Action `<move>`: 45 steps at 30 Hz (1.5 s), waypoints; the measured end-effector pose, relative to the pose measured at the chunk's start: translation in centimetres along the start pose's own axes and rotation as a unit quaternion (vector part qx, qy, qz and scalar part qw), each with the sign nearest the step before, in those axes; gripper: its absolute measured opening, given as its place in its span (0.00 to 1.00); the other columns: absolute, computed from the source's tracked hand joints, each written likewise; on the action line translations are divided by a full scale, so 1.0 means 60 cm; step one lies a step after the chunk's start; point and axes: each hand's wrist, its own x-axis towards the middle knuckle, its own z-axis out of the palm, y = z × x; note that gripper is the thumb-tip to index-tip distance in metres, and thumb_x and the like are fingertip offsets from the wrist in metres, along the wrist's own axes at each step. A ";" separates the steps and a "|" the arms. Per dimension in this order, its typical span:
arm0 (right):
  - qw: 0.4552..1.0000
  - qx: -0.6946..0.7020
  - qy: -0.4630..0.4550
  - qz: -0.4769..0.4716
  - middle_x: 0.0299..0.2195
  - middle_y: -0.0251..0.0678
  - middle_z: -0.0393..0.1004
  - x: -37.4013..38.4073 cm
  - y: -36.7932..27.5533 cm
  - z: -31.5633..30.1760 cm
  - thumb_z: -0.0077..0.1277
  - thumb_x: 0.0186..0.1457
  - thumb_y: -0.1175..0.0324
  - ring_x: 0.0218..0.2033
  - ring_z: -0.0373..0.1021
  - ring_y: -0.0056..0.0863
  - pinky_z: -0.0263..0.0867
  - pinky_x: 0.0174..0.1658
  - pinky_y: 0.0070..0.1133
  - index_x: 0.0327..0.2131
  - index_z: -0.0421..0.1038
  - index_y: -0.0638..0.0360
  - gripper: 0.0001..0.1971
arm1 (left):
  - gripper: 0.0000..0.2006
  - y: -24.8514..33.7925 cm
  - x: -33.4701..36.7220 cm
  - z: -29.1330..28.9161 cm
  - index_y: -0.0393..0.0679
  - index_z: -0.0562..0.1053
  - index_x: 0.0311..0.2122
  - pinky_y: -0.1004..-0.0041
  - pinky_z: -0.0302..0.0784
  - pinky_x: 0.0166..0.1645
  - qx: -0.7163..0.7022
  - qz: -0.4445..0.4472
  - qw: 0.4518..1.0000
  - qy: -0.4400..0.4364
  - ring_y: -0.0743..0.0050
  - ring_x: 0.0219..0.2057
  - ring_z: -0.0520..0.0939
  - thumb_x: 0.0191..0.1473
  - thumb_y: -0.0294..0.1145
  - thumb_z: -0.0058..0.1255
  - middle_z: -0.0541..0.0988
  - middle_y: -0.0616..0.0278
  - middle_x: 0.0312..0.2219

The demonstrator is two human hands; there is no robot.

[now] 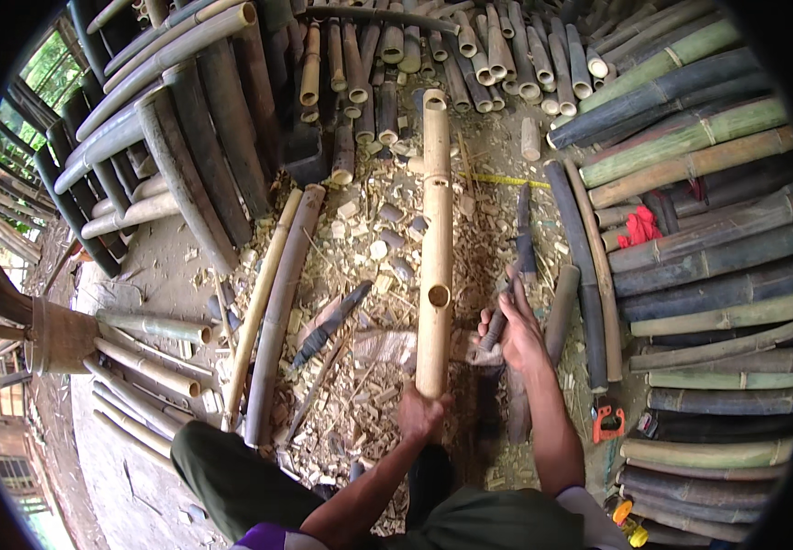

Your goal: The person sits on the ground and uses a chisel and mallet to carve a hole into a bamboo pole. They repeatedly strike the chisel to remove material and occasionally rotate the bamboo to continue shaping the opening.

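A pale bamboo pole (436, 238) stretches away from me, with round holes cut in its upper face near the far end and around the middle. My left hand (424, 414) is closed round its near end. To the right of the pole, my right hand (517, 325) is wrapped about a dark, short rod-shaped tool (495, 323), whose exact kind I cannot make out. Just beyond that hand lies a knife-like tool (526, 243) with a dark wrapped handle. Another dark-wrapped blade (332, 323) rests on the shavings left of the pole.
Wood chips (360, 261) cover the ground. Stacked bamboo poles (717, 275) line the right, and cut tubes (506, 55) pile up at the back. Two long poles (282, 312) lie to my left. An orange clamp (608, 422) and a red cloth (639, 226) are at right.
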 end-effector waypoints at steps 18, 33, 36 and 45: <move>0.757 -0.622 0.043 -0.198 0.52 0.48 0.74 0.682 -0.058 0.047 0.51 0.53 0.66 0.55 0.70 0.44 0.63 0.60 0.33 0.59 0.68 0.56 0.27 | 0.36 0.009 -0.001 0.006 0.37 0.68 0.49 0.52 0.79 0.42 0.035 -0.058 0.997 -0.049 0.40 0.36 0.84 0.38 0.52 0.65 0.82 0.39 0.34; 0.758 -0.638 -0.011 -0.134 0.57 0.55 0.68 0.657 -0.059 0.036 0.45 0.53 0.71 0.60 0.64 0.47 0.61 0.62 0.34 0.57 0.66 0.68 0.26 | 0.37 -0.009 0.000 0.020 0.36 0.68 0.49 0.51 0.77 0.45 0.018 -0.027 0.999 -0.039 0.39 0.40 0.83 0.37 0.49 0.65 0.81 0.39 0.36; 0.771 -0.598 0.031 -0.219 0.55 0.45 0.73 0.598 -0.048 -0.013 0.49 0.58 0.67 0.53 0.72 0.41 0.67 0.55 0.32 0.60 0.65 0.62 0.26 | 0.37 -0.005 0.005 0.020 0.36 0.67 0.50 0.52 0.77 0.46 0.016 -0.014 0.999 -0.041 0.39 0.41 0.83 0.37 0.48 0.66 0.81 0.39 0.36; 1.000 -0.017 -0.011 -0.002 0.30 0.32 0.75 0.133 -0.004 -0.054 0.48 0.65 0.64 0.25 0.70 0.20 0.68 0.26 0.21 0.44 0.69 0.57 0.09 | 0.35 -0.029 0.013 0.023 0.33 0.66 0.48 0.52 0.77 0.45 -0.028 0.041 0.998 -0.045 0.38 0.40 0.82 0.39 0.45 0.66 0.81 0.37 0.36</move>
